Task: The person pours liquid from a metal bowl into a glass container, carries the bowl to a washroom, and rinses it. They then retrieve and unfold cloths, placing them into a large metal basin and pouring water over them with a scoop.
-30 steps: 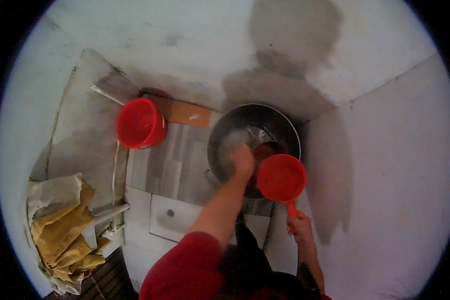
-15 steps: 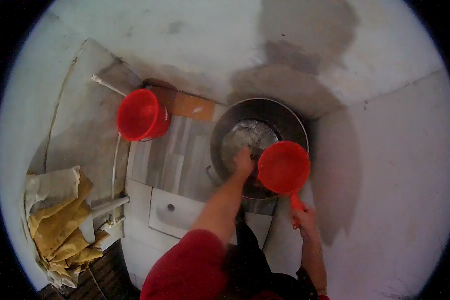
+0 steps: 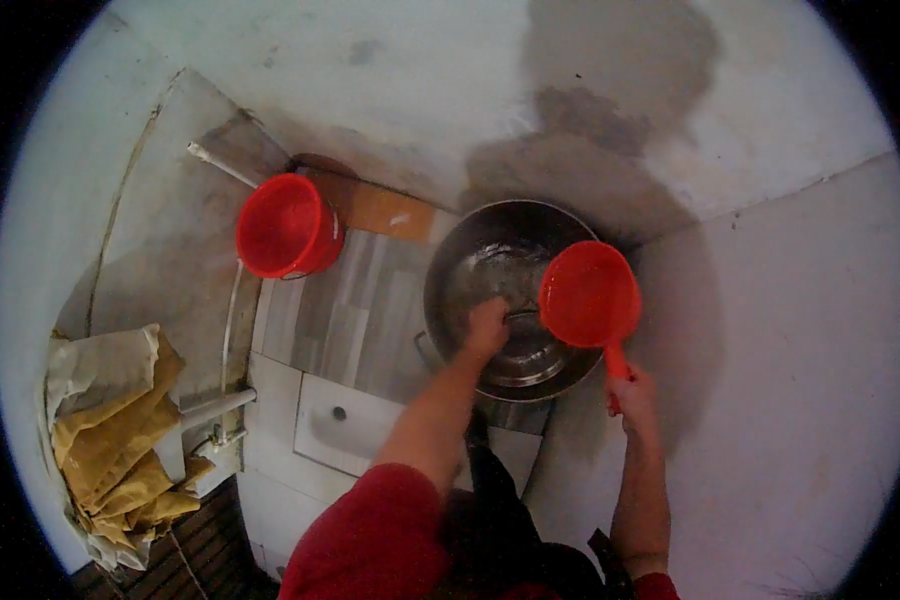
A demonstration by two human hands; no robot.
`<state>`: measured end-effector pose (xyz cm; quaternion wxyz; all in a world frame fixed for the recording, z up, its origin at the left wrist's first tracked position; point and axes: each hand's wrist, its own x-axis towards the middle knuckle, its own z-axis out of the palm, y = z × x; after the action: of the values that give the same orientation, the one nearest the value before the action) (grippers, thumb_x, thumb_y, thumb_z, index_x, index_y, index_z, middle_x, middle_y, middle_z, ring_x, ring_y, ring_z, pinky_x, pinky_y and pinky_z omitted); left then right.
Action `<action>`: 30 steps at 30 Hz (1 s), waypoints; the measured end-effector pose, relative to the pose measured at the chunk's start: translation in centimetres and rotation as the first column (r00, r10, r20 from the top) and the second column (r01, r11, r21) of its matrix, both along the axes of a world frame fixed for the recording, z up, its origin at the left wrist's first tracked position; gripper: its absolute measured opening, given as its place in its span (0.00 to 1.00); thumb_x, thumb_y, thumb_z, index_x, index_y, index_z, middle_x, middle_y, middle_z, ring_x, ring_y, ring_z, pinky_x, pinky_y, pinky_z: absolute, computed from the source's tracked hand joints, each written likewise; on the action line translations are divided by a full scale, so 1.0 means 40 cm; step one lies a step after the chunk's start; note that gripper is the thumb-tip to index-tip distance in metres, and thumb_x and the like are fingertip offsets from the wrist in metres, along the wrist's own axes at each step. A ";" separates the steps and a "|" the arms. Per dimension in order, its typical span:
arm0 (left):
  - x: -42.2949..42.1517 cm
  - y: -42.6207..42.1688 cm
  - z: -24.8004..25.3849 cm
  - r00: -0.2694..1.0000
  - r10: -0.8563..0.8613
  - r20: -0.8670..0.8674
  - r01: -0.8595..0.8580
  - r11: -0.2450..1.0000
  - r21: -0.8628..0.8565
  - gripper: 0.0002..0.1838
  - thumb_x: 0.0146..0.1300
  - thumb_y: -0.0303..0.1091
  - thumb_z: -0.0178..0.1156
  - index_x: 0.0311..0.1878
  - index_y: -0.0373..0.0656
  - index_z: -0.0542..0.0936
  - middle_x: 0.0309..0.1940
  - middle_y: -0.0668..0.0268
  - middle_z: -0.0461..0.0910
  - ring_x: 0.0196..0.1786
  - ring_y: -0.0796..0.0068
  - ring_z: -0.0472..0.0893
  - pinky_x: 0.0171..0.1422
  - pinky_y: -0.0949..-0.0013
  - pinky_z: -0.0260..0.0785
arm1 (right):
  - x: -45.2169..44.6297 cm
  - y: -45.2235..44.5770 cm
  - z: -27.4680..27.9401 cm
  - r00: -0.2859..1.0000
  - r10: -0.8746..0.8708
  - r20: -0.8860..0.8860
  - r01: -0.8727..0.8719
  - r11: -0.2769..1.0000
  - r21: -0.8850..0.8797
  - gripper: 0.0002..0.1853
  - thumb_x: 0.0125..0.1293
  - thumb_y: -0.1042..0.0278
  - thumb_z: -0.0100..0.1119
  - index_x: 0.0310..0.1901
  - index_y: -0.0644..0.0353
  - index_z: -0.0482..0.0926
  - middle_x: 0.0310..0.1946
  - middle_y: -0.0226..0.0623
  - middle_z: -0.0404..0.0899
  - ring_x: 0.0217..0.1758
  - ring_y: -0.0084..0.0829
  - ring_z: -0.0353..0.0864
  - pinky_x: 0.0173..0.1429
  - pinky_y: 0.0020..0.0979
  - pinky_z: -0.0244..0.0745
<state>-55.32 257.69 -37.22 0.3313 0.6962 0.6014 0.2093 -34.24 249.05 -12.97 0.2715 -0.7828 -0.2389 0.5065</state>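
Observation:
My right hand [image 3: 632,395] is wrapped round the handle of a red plastic dipper [image 3: 588,292]. The dipper's bowl hangs over the right side of a big dark metal pot [image 3: 448,250]. Inside the pot, my left hand [image 3: 488,326] is closed at the edge of a shiny round metal dish [image 3: 523,362]; its fingertips are partly hidden. A wet sheen shows on the pot's inside, though I cannot tell how much water is there. The dipper covers part of the pot's right side.
A red bucket [image 3: 288,228] stands at the back left, near a white pipe [image 3: 222,165]. Walls [image 3: 770,340] close in behind and to the right. A crumpled yellow and white sheet [image 3: 120,440] lies at left. A white tile with a hole [image 3: 345,425] is in front.
The dipper has moved up and slightly right with my right hand. The shiny metal dish has shifted toward me inside the pot, and my left hand stays at its edge.

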 end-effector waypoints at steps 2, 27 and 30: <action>0.011 0.018 0.051 0.998 -0.004 -0.066 0.000 0.999 -0.048 0.09 0.43 0.24 0.57 0.31 0.44 0.72 0.32 0.57 0.74 0.42 0.52 0.73 0.44 0.50 0.61 | 0.005 0.019 -0.004 1.000 0.018 0.023 -0.019 1.000 0.011 0.16 0.50 0.74 0.53 0.43 0.62 0.74 0.17 0.30 0.69 0.13 0.22 0.66 0.14 0.24 0.61; 0.118 0.174 0.314 0.612 -0.375 -0.696 0.530 0.848 0.010 0.11 0.55 0.34 0.53 0.41 0.47 0.77 0.35 0.65 0.77 0.38 0.63 0.77 0.40 0.61 0.65 | 0.107 -0.207 -0.099 0.959 -0.277 -0.056 0.270 0.957 -0.106 0.16 0.50 0.71 0.56 0.42 0.66 0.71 0.19 0.34 0.70 0.14 0.24 0.67 0.14 0.25 0.61; 0.137 0.179 0.337 0.647 -0.320 -0.692 0.528 0.843 0.104 0.08 0.54 0.35 0.54 0.38 0.48 0.78 0.32 0.67 0.75 0.37 0.65 0.76 0.37 0.62 0.66 | 0.101 -0.222 -0.107 0.950 -0.281 -0.137 0.272 0.959 -0.080 0.17 0.50 0.70 0.56 0.43 0.66 0.70 0.19 0.34 0.70 0.14 0.24 0.67 0.14 0.25 0.61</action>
<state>-49.83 264.86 -23.73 0.0329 0.8879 0.4569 -0.0424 -30.18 240.16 -17.23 0.3328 -0.7768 -0.0908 0.5269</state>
